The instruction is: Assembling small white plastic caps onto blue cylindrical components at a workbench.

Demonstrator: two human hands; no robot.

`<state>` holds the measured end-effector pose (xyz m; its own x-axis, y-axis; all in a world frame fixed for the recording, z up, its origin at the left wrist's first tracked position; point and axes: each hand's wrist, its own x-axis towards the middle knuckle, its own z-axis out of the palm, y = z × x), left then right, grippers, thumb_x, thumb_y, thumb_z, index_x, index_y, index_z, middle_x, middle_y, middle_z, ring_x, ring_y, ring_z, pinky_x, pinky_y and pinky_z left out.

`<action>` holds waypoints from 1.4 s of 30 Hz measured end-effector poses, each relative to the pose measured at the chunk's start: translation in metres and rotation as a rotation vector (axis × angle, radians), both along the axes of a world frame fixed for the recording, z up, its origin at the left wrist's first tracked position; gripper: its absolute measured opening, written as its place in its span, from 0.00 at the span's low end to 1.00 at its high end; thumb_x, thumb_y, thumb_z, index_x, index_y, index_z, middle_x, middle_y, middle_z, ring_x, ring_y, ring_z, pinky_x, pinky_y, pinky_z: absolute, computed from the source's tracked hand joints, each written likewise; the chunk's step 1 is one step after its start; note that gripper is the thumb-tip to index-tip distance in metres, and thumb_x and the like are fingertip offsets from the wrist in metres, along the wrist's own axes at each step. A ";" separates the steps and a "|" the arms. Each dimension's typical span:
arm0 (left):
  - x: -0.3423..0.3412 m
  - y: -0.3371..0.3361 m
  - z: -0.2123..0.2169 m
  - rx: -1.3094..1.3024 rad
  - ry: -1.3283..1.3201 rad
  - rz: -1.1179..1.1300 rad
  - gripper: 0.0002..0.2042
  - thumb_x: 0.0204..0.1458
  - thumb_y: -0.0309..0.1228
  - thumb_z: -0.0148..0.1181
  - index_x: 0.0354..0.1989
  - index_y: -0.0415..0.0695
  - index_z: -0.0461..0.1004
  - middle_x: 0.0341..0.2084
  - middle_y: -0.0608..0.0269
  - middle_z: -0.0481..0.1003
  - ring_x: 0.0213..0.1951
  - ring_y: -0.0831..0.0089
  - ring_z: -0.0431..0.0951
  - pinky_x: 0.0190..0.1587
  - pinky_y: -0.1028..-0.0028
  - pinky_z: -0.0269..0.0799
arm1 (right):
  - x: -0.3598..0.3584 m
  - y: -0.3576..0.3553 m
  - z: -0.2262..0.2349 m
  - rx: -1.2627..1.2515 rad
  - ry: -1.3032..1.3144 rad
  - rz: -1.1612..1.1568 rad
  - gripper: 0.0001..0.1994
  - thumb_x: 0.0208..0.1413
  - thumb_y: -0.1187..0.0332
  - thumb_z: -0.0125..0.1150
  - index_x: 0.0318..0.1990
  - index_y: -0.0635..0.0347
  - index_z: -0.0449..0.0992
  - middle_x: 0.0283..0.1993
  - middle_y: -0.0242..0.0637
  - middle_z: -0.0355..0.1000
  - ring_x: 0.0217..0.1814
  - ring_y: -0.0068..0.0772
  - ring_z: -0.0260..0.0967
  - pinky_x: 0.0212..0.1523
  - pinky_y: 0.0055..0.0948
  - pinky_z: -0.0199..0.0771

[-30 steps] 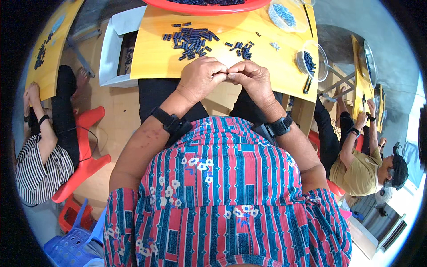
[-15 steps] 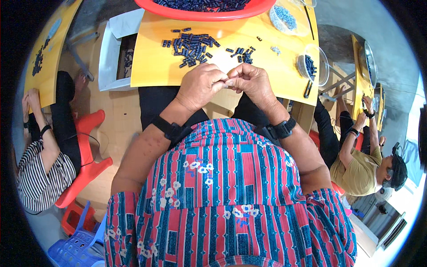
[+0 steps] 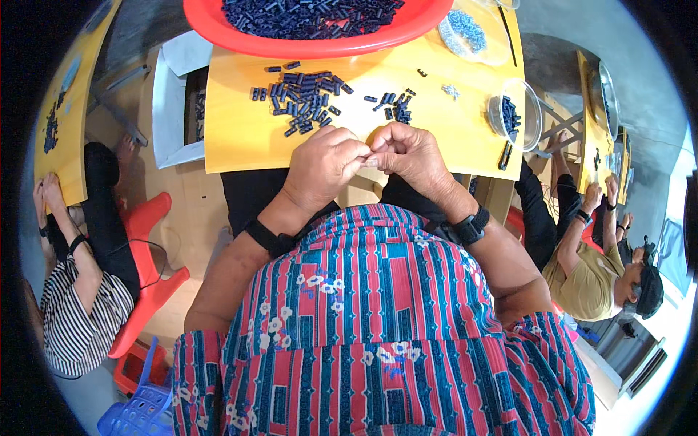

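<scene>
My left hand [image 3: 323,160] and my right hand [image 3: 412,158] meet fingertip to fingertip just off the near edge of the yellow table [image 3: 240,149]. Both are pinched closed; whatever lies between the fingertips is too small and covered to name. Beyond my left hand spreads a pile of small dark cylindrical pieces [image 3: 302,98]. A smaller group of the same dark pieces [image 3: 396,107] lies beyond my right hand. Farther right sits a little heap of pale, clear bits [image 3: 451,91], with one lone dark piece [image 3: 422,73] close by.
A red basin [image 3: 313,49] full of dark pieces stands at the far edge. On the right are a tub of blue bits [image 3: 465,33] and a clear tub [image 3: 505,112] of dark pieces. A white box [image 3: 169,109] adjoins the table's left side. Co-workers sit on both sides.
The view has tilted, so the table and basin appear lower and more of the basin shows. My hands stay pinched together. The co-worker on the right has lowered a hand.
</scene>
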<state>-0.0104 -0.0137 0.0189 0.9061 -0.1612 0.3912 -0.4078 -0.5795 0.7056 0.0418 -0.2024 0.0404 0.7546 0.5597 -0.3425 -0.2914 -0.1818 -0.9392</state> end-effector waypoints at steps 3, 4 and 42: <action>-0.005 -0.004 0.000 -0.007 -0.015 0.015 0.05 0.42 0.27 0.64 0.28 0.46 0.77 0.25 0.65 0.73 0.31 0.63 0.74 0.33 0.67 0.72 | -0.003 -0.001 0.002 -0.024 0.010 0.005 0.07 0.50 0.78 0.68 0.34 0.61 0.74 0.30 0.22 0.71 0.30 0.08 0.65 0.30 0.13 0.66; -0.007 -0.004 0.000 -0.007 -0.011 0.012 0.05 0.42 0.27 0.64 0.28 0.46 0.77 0.25 0.65 0.73 0.31 0.63 0.74 0.33 0.67 0.72 | -0.003 -0.001 0.003 -0.024 0.015 0.002 0.07 0.50 0.78 0.68 0.34 0.61 0.74 0.30 0.22 0.71 0.30 0.08 0.65 0.30 0.13 0.66; 0.008 -0.003 -0.002 -0.095 0.045 0.016 0.05 0.40 0.25 0.66 0.25 0.42 0.75 0.23 0.59 0.73 0.29 0.61 0.74 0.33 0.66 0.69 | 0.017 -0.007 -0.003 -0.004 0.051 0.161 0.08 0.53 0.80 0.64 0.40 0.60 0.75 0.31 0.24 0.69 0.33 0.14 0.70 0.35 0.16 0.74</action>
<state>-0.0023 -0.0172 0.0166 0.9251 -0.1103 0.3633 -0.3657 -0.5156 0.7748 0.0589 -0.2092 0.0370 0.6370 0.6705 -0.3805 -0.3059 -0.2332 -0.9231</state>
